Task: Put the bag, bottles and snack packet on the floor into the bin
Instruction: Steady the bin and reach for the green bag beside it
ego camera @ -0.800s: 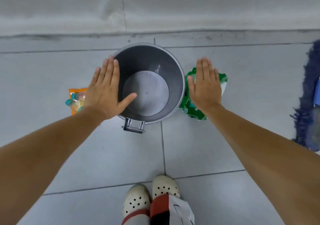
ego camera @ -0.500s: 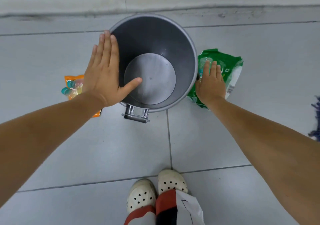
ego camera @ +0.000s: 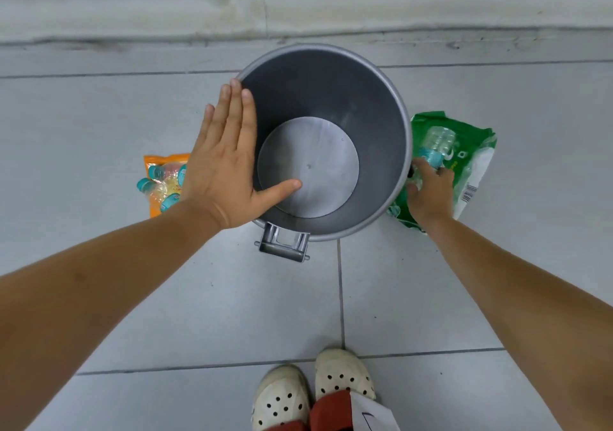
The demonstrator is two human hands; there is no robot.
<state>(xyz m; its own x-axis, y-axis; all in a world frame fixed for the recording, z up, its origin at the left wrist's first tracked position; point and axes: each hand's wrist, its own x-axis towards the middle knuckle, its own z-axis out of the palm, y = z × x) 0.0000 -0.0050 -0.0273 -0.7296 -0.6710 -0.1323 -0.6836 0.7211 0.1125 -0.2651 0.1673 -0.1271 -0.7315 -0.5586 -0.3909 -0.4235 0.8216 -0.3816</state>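
Bin (ego camera: 403, 122): grey, round, upright on the tiled floor (ego camera: 232, 314) near the wall, mouth open and nothing inside; it stands between the two lots of litter, so either hand has a short reach to drop things in
Right hand (ego camera: 431, 191): down at floor level just right of the bin, fingers curled about a clear bottle (ego camera: 436, 145) with a teal label; judged to be the first pick, though whether the grip is fully closed or the bottle is off the ground cannot be told
Green bag (ego camera: 471, 152): crumpled flat on the floor, touching the bin's right side; the bottle lies on top of it, so the bottle has to come off first
Left hand (ego camera: 225, 172): flat and spread wide, holding nothing, palm down above the bin's left rim with the thumb over the opening; probably poised to steady the bin or waiting its turn
Packet (ego camera: 159, 162): orange, on the floor left of the bin, partly hidden by the left hand
Small bottles (ego camera: 156, 181): teal-capped, lying on the packet, untouched
Progress: nothing binned yet; all items left to go
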